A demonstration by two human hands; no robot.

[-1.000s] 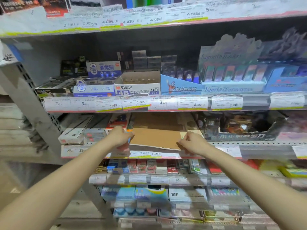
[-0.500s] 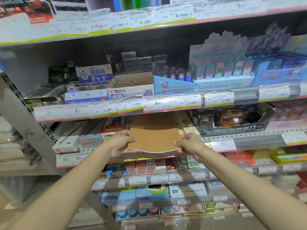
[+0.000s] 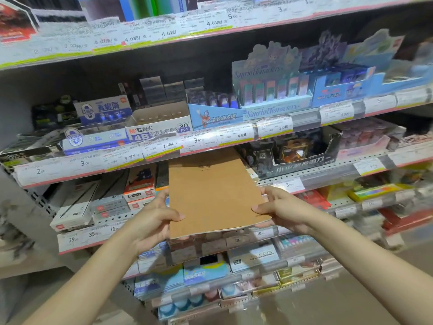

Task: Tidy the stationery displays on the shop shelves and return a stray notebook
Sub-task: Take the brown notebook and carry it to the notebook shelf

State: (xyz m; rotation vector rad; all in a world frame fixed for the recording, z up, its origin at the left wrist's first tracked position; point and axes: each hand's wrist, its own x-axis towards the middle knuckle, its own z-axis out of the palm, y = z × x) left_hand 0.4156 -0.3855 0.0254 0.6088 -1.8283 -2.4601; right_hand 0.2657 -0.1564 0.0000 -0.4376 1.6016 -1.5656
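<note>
A plain brown notebook point(image 3: 210, 195) is held flat in front of the middle shelf point(image 3: 328, 178), its far end still under the shelf above. My left hand point(image 3: 154, 219) grips its near left corner, thumb on top. My right hand point(image 3: 283, 209) grips its near right edge, thumb on the cover. The near edge of the notebook sticks out past the shelf's price rail.
Left of the notebook lie long white and grey boxes point(image 3: 79, 205). A dark display carton point(image 3: 297, 156) stands to its right. The shelf above carries an eraser box point(image 3: 159, 127) and a pastel pen display point(image 3: 274, 90). Lower shelves hold several small packs point(image 3: 206, 273).
Both hands have pulled the brown notebook out from the middle shelf toward me and lifted it; it now overhangs the price rail. The view has shifted left and closer.
</note>
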